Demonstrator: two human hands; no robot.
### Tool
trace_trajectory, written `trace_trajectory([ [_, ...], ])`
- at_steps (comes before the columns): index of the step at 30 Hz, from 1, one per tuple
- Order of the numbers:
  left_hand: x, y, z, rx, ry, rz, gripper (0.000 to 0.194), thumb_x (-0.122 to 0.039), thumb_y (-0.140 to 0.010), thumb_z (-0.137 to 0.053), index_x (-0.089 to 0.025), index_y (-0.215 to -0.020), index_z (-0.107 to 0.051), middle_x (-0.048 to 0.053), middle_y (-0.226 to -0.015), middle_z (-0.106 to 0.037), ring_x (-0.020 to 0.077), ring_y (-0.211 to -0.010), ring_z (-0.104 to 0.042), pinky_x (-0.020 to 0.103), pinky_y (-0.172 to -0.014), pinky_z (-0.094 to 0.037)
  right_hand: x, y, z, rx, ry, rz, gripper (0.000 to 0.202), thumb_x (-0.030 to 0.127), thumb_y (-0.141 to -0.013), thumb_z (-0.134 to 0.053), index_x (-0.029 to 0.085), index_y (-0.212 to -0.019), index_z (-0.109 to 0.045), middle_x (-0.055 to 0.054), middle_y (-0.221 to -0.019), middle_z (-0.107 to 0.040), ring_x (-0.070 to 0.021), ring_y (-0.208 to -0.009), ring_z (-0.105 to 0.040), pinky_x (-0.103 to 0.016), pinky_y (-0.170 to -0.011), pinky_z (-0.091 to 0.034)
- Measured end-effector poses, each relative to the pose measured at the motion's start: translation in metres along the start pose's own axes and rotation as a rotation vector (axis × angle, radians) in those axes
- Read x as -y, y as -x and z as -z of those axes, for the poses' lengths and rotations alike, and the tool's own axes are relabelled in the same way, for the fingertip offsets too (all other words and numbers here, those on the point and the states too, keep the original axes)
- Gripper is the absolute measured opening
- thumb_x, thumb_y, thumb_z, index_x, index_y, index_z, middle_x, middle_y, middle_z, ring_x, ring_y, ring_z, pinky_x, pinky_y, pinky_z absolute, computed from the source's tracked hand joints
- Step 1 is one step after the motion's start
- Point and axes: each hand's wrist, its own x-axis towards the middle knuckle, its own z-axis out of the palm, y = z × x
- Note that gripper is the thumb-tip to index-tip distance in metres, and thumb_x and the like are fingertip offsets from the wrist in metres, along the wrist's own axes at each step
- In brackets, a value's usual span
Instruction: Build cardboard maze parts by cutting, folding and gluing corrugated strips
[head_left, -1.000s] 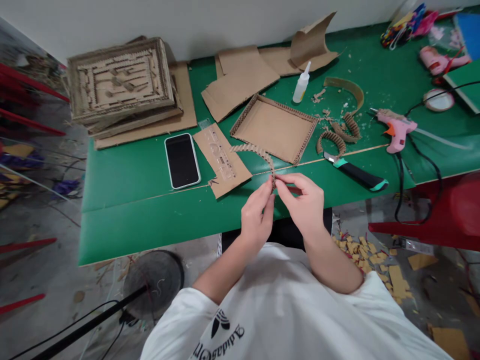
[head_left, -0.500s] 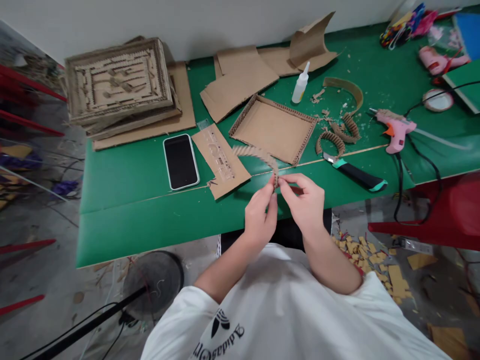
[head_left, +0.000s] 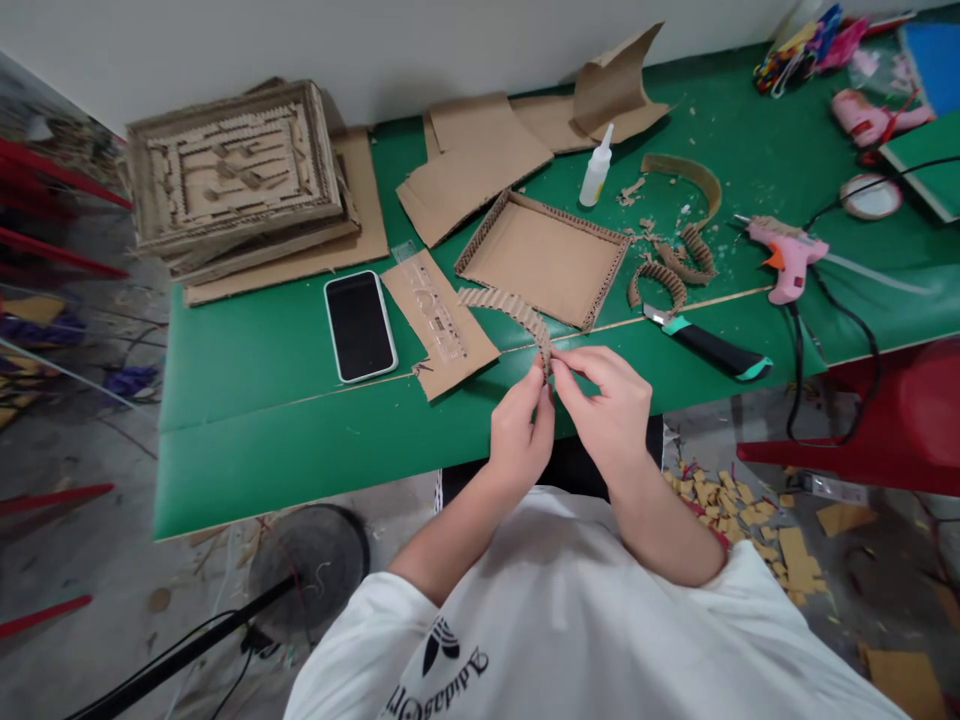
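Note:
A corrugated cardboard strip (head_left: 514, 308) curves from the right edge of the small cardboard piece (head_left: 469, 335) down to my fingertips. My left hand (head_left: 521, 425) pinches its near end from the left. From the right, my right hand (head_left: 609, 400) is closed on the same end, thumb and fingertips against it. Behind both hands lies a shallow cardboard tray (head_left: 551, 255) with corrugated walls. Curled strips (head_left: 664, 285) rest to its right, beside a black and teal utility knife (head_left: 716, 350). A clear ruler (head_left: 435, 305) lies on the small cardboard piece.
On the green table (head_left: 247, 440) are a phone (head_left: 361, 326), stacked cardboard panels (head_left: 236, 170), loose cardboard sheets (head_left: 476, 160), an upright glue bottle (head_left: 596, 172) and a pink glue gun (head_left: 789, 255) with its cable. A red stool (head_left: 911, 420) stands at the right.
The strip's free part has tilted a little and shows more of its ribbed face. Both hands keep their grip at nearly the same place. The whole view has shifted slightly.

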Motion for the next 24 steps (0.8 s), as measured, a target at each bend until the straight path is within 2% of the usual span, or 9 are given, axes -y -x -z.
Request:
trace_trajectory([
  [5, 0.001, -0.001, 0.000, -0.016, 0.005, -0.039, 0.037, -0.021, -0.095, -0.042, -0.016, -0.130, -0.053, 0.012, -0.122, -0.064, 0.0175, -0.109, -0.064, 0.028, -0.091, -0.054, 0.001, 0.001, 0.001, 0.024, 0.010, 0.007, 0.015, 0.023, -0.085, -0.057, 0.022, -0.084, -0.072, -0.004, -0.084, -0.073, -0.0160, -0.078, -0.067, -0.030, -0.075, -0.055],
  [11, 0.005, 0.001, -0.004, -0.007, 0.045, 0.006, 0.038, -0.025, -0.095, -0.042, -0.017, -0.131, -0.052, 0.012, -0.125, -0.063, 0.0181, -0.112, -0.062, 0.030, -0.095, -0.052, -0.001, 0.003, -0.003, -0.009, 0.018, -0.010, 0.015, 0.022, -0.084, -0.057, 0.021, -0.081, -0.071, -0.005, -0.081, -0.072, -0.0166, -0.076, -0.067, -0.030, -0.073, -0.054],
  [19, 0.005, 0.002, -0.010, -0.012, 0.164, 0.052, 0.039, -0.022, -0.092, -0.046, -0.021, -0.131, -0.053, 0.009, -0.130, -0.059, 0.0188, -0.117, -0.059, 0.031, -0.100, -0.048, -0.001, 0.002, -0.008, -0.077, 0.020, -0.020, 0.010, 0.015, -0.080, -0.059, 0.019, -0.074, -0.067, -0.002, -0.076, -0.071, -0.0146, -0.072, -0.066, -0.028, -0.069, -0.054],
  [21, 0.003, 0.002, -0.010, -0.016, 0.218, 0.091, 0.038, -0.025, -0.092, -0.048, -0.022, -0.130, -0.055, 0.008, -0.129, -0.060, 0.0192, -0.117, -0.059, 0.031, -0.101, -0.048, -0.001, 0.001, -0.006, -0.081, -0.012, -0.029, 0.011, 0.013, -0.079, -0.060, 0.020, -0.073, -0.066, -0.002, -0.076, -0.071, -0.0138, -0.072, -0.066, -0.027, -0.068, -0.054],
  [24, -0.003, 0.000, -0.008, -0.011, 0.395, 0.233, 0.037, -0.033, -0.090, -0.054, -0.022, -0.125, -0.060, 0.007, -0.124, -0.064, 0.0196, -0.112, -0.062, 0.030, -0.098, -0.050, -0.001, 0.001, -0.003, -0.042, -0.083, -0.046, 0.008, 0.015, -0.080, -0.061, 0.020, -0.077, -0.067, -0.001, -0.079, -0.071, -0.0132, -0.074, -0.066, -0.027, -0.069, -0.054],
])
